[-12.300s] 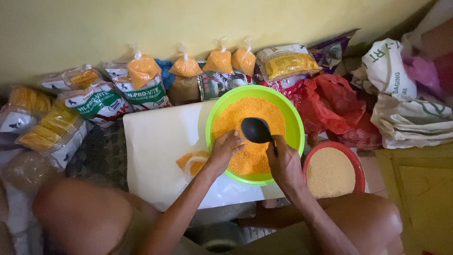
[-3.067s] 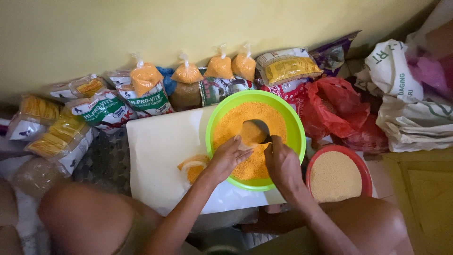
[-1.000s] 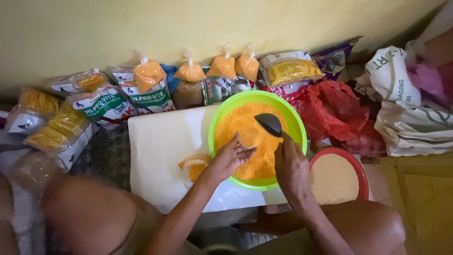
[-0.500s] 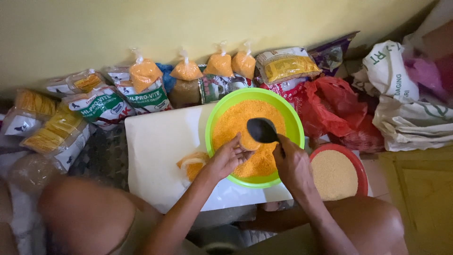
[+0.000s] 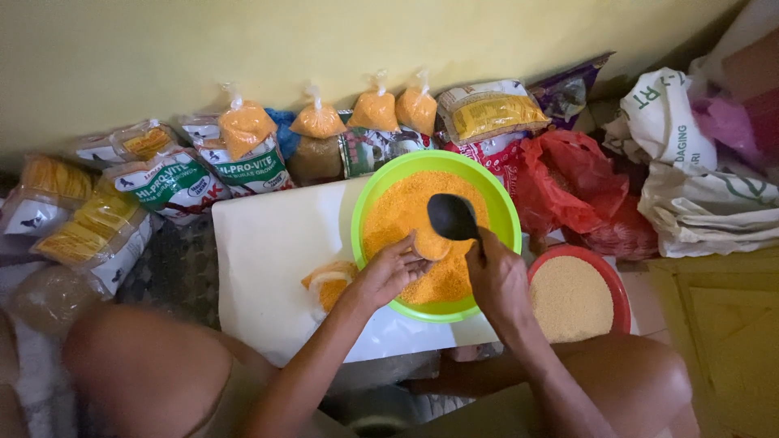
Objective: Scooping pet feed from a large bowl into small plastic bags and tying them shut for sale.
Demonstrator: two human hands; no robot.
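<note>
Head view, looking down. A white board (image 5: 276, 251) carries a green bowl (image 5: 505, 212) at its right edge, heaped with orange meal (image 5: 398, 212).

Right hand (image 5: 497, 277) is closed around the handle of a black spoon (image 5: 452, 216); the spoon's bowl sits tilted above the meal, near the middle of the green bowl.

Left hand (image 5: 388, 272) is over the bowl's near-left rim, fingers curled and pinching open a small clear bag (image 5: 428, 243) partly filled with orange meal, just below the spoon. How tight the pinch is, cannot tell.

A second small bag of meal (image 5: 329, 281) lies on the board, just beside the left wrist, toward the board's near edge.

A red bowl (image 5: 615, 284) of paler yellow grain (image 5: 570, 298) stands off the board's right edge, near the right forearm.

Along the wall beyond the board's far edge: a row of tied orange bags (image 5: 318, 120) and printed feed packets (image 5: 170, 182). Red plastic bag (image 5: 572, 182) to the right of the green bowl.
</note>
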